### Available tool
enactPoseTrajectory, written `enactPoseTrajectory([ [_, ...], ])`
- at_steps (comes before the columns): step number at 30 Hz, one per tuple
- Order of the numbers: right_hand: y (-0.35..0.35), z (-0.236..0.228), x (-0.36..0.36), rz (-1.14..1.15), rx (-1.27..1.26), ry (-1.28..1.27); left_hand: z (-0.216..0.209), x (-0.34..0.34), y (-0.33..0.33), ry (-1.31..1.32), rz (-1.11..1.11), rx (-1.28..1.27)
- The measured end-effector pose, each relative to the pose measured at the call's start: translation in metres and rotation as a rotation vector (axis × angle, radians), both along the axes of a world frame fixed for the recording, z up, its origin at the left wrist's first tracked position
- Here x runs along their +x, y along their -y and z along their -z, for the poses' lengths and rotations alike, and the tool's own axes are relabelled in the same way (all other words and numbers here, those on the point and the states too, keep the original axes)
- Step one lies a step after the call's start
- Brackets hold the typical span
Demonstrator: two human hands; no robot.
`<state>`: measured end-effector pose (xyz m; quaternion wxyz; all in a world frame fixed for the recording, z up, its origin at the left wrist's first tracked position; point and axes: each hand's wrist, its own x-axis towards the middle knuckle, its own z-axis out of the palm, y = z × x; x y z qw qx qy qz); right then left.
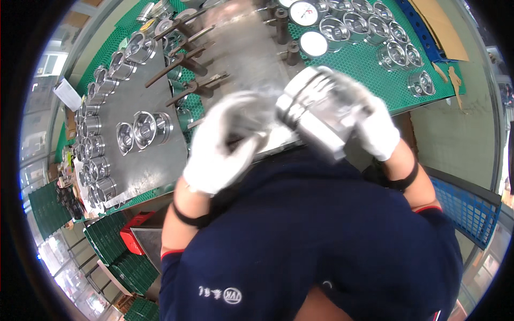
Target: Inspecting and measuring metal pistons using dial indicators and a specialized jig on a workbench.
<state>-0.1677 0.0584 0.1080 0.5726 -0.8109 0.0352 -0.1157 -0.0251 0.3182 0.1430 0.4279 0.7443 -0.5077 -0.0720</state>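
My right hand point(379, 127), in a white glove, is closed round the side of a shiny metal piston point(317, 107). The piston is tilted above the near edge of the bench, its ringed end toward the left and its skirt toward me. Just left of it is my white-gloved left hand point(222, 144), apart from the piston, with thumb and fingers curved. Motion smears those fingers, and a grey blur lies between them, so I cannot make out whether they hold anything. Behind both hands lies a metal plate point(243, 56) with dark posts and rods.
Several pistons point(95, 144) line the left edge of a grey metal sheet point(142, 179), with another pair point(144, 131) lying on it. Two round dial gauges point(313, 44) stand at the back. More pistons point(356, 24) sit on the green mat point(348, 67) at right. A blue basket point(466, 206) stands lower right.
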Motion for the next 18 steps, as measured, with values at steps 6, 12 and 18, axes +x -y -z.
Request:
enactPoseTrajectory([
  [6,0.097,0.032,-0.001,0.620,0.254,-0.208,0.025,0.062,-0.119,0.541,-0.784,0.673],
  [12,0.190,0.143,0.033,0.766,0.566,-0.579,0.032,0.070,-0.145,0.502,-0.820,1.143],
  [18,0.161,0.131,0.033,0.888,0.384,-0.385,0.026,0.050,-0.136,0.305,-0.810,1.162],
])
